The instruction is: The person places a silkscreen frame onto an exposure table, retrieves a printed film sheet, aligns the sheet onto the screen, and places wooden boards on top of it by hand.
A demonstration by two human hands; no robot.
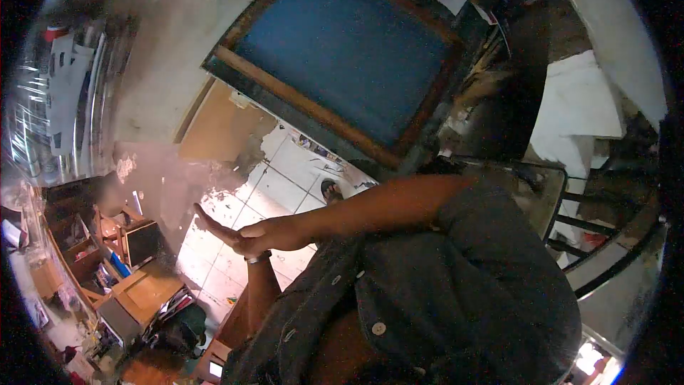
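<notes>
My left hand (217,227) reaches up from the lower left with its fingers stretched out, a band (257,258) around its wrist. Across the view from the right comes my right forearm, and my right hand (276,234) overlaps the left near its palm; the right fingers are largely hidden there. No object shows in either hand. Beyond the forearm is a large wooden frame (299,108) around a flat blue panel (342,50), lying on a dark-edged table.
White floor tiles (235,242) with a sandalled foot (330,190) lie beneath. Wooden drawers (146,289) with clutter stand lower left, plastic-wrapped rolls (71,100) upper left. At right are a dark-framed chair (548,192) and large white sheets (577,100).
</notes>
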